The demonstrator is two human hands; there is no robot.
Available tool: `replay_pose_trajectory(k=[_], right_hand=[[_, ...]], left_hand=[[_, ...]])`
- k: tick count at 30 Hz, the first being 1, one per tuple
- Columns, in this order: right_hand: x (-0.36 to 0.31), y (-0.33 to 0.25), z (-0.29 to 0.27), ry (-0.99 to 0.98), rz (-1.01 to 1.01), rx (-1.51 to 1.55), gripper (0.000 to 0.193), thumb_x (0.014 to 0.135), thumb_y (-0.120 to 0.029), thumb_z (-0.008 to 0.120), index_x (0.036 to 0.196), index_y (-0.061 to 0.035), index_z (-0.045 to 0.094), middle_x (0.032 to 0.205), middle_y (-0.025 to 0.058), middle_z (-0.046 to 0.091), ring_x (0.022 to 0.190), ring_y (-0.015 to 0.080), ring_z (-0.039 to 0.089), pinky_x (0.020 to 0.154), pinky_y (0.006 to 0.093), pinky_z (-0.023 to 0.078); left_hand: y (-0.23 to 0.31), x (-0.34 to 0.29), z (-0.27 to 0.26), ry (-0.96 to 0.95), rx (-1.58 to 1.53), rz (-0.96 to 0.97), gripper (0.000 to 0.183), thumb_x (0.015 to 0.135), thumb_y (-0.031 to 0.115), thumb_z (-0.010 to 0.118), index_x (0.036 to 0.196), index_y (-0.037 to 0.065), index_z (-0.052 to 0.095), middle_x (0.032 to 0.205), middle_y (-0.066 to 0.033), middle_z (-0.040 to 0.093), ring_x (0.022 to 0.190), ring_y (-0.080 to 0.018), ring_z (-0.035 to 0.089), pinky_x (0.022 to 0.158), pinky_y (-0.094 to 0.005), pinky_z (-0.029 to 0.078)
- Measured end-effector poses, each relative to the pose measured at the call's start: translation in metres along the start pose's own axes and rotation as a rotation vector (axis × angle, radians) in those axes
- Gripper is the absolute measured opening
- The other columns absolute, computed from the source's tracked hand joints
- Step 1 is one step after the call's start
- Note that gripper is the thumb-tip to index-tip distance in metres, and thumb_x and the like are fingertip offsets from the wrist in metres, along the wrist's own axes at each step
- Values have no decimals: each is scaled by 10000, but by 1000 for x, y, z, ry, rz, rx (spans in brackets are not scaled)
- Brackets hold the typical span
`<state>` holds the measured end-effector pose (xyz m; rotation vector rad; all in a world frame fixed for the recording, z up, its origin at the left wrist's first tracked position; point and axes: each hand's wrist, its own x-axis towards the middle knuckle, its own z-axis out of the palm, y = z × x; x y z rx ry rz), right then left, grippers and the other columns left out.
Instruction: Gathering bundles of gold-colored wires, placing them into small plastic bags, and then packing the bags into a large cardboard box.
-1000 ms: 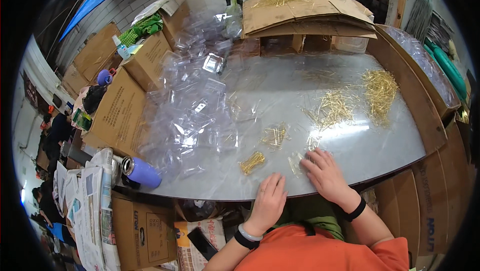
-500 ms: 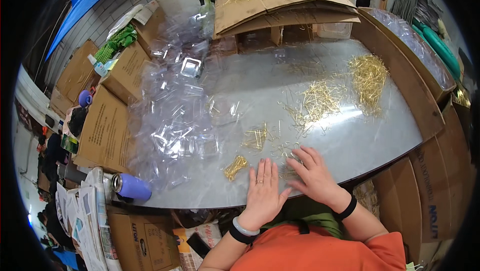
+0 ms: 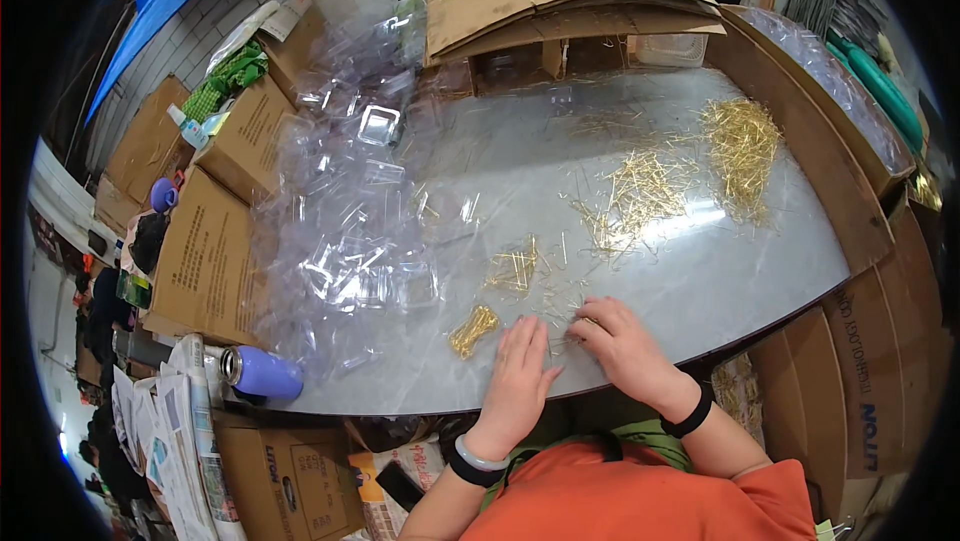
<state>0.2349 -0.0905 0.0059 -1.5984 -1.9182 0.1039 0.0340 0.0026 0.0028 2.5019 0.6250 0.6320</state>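
Note:
My left hand (image 3: 517, 371) lies flat near the table's front edge, fingers stretched out and thumb apart, holding nothing. Just left of its fingertips is a compact bundle of gold wire hooks (image 3: 473, 331). My right hand (image 3: 632, 349) is closed, its fingers curled down onto the tabletop beside a few loose wire hooks (image 3: 562, 303); whatever it grips is hidden under the fingers. Beyond my hands sits a small group of gold hooks (image 3: 514, 269). Farther right lie a spread heap of hooks (image 3: 645, 196) and a denser pile (image 3: 740, 156).
Clear plastic packs (image 3: 350, 231) cover the table's left side. A purple bottle (image 3: 268, 372) stands at the front left corner, near cardboard boxes (image 3: 205, 266). A cardboard wall (image 3: 810, 151) edges the right side. Layered cardboard (image 3: 570, 1) with gold hooks on top spans the back.
My right hand's fingers have drawn together and curled over the loose hooks. My left hand has shifted slightly left, closer to the bundle, with its fingers closer together.

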Motion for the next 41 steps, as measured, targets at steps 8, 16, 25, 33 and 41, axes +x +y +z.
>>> replay_pose_trajectory(k=[8,16,25,33,41], right_hand=[[4,-14,-6,53,123,-200,447,903,-139,681,1317,-29,554,1365,172,554,1321,395,508,1140,503,402],[2,1,15,102,161,-88,399,905,-51,633,1296,-16,564,1351,192,558,1304,409,523,1124,512,418],[-9,-8,1,180,268,106,474,912,-11,670,1364,24,533,1446,227,499,1346,420,487,1128,453,410],[-7,-15,6,141,231,-9,511,916,-37,672,1398,23,514,1445,236,498,1328,427,496,1124,463,414],[-11,-10,8,170,245,-36,523,918,-62,683,1404,18,509,1448,230,500,1321,426,502,1115,465,419]], left_hand=[[1,15,5,12,95,-6,676,920,176,720,1481,-53,418,1511,-264,436,1423,-443,393,1195,-533,302],[-1,12,18,28,270,33,592,968,225,660,1456,-43,460,1501,-253,457,1405,-424,429,1191,-532,306],[-4,-46,-26,583,-45,-50,385,848,78,782,1204,-8,665,1269,-199,641,1124,-382,634,1020,-465,469],[-145,-157,-171,1209,291,-636,883,807,49,820,1511,-41,294,1448,-229,337,1367,-379,391,1188,-482,314],[-200,-152,-223,959,-312,-731,1058,750,113,887,1562,-7,220,1559,-185,314,1406,-309,418,1176,-428,361]])
